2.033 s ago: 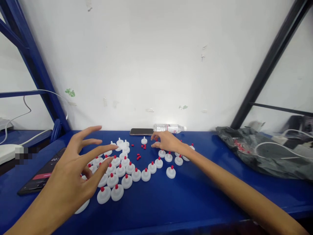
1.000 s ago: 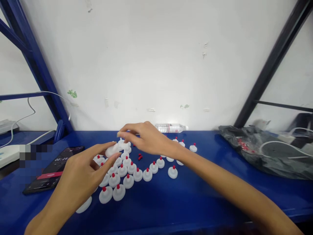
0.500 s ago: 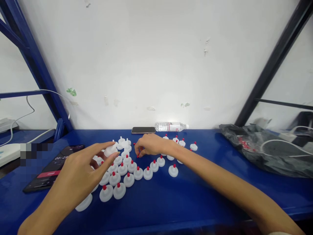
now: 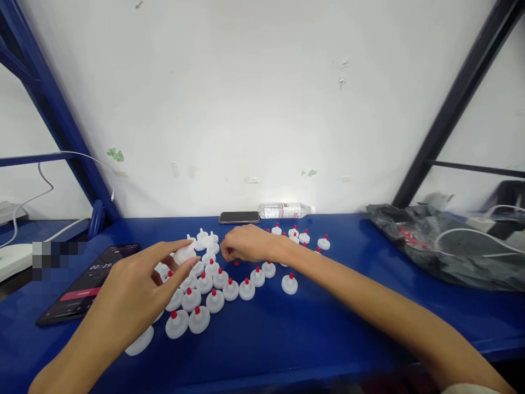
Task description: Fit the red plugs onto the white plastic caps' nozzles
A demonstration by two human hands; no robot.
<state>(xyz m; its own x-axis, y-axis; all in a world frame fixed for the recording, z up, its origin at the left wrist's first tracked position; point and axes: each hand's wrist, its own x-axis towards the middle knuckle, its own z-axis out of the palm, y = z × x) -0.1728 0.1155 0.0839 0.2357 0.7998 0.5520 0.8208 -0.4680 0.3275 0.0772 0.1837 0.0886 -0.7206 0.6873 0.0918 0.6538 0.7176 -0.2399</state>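
My left hand point(image 4: 141, 279) pinches a white nozzle cap point(image 4: 185, 253) between thumb and fingers at the left of the blue table point(image 4: 262, 339). My right hand point(image 4: 246, 243) is closed over the table's middle, its fingertips curled down and out of sight. A small red tip point(image 4: 237, 263) lies just under it. Around my hands stand several white caps with red tips, such as one point(image 4: 215, 300) nearer me and one point(image 4: 289, 283) to the right. Behind my left hand are several white caps without red tips point(image 4: 202, 238).
A phone with a running timer point(image 4: 88, 282) lies at the left. Against the wall are another phone point(image 4: 239, 217) and a clear bottle point(image 4: 285, 210) on its side. A dark plastic bag point(image 4: 451, 262) with red pieces sits at the right.
My right hand has shifted slightly left and its fingers are curled in more. My left hand stays about the same, still on the white cap. The view has tilted slightly.
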